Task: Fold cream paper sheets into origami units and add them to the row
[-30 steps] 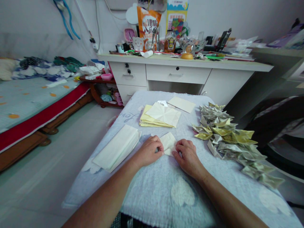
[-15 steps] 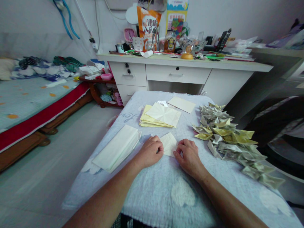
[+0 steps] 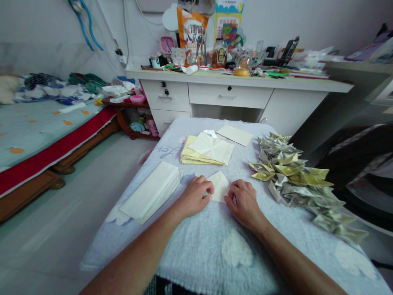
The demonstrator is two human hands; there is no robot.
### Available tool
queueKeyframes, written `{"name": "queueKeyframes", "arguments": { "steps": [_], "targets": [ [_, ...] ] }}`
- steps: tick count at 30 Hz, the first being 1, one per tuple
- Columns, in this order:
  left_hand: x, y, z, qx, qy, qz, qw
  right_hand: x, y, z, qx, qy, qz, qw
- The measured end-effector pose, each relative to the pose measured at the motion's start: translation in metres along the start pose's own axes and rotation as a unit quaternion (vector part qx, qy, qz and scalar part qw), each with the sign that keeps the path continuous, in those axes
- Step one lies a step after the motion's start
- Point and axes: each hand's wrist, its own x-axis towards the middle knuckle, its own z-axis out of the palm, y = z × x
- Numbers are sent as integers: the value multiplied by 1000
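Left hand (image 3: pixel 196 196): fingers bent toward thumb, fingertips at left edge of small paper (image 3: pixel 219 186); whether edge is pinched cannot be told. Right hand (image 3: pixel 244 201): fingers loosely curled, set at paper's right corner; firm hold cannot be told. Paper laid flat mid-tabletop (image 3: pixel 196 254), between hands. Edges best matched before creasing; crease best pressed firmly, soft cloth (image 3: pixel 294 223) likely giving underneath. Paper stack (image 3: pixel 207 149) placed toward far edge; white sheets (image 3: pixel 150 190) along left edge; folded paper shapes (image 3: pixel 299 180) along right edge.
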Motion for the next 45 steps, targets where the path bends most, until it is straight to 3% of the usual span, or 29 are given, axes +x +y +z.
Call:
{"name": "queueKeyframes", "arguments": {
  "steps": [8,15,23,33,45],
  "targets": [
    [1,0,0,-7,-31,7,999,0,0,1,-13,0,-9,1000],
    [3,0,1,-8,-22,-1,1000,-1,1,2,-18,13,-1,1000],
    [4,2,3,7,-17,-19,1000,-2,-6,3,-66,24,-58,996],
    [3,1,0,7,-35,-10,999,1,-16,7,-102,26,-36,994],
    [2,-1,-5,-15,-65,-3,998,-7,15,-3,-57,-17,-57,997]
  ]
}}
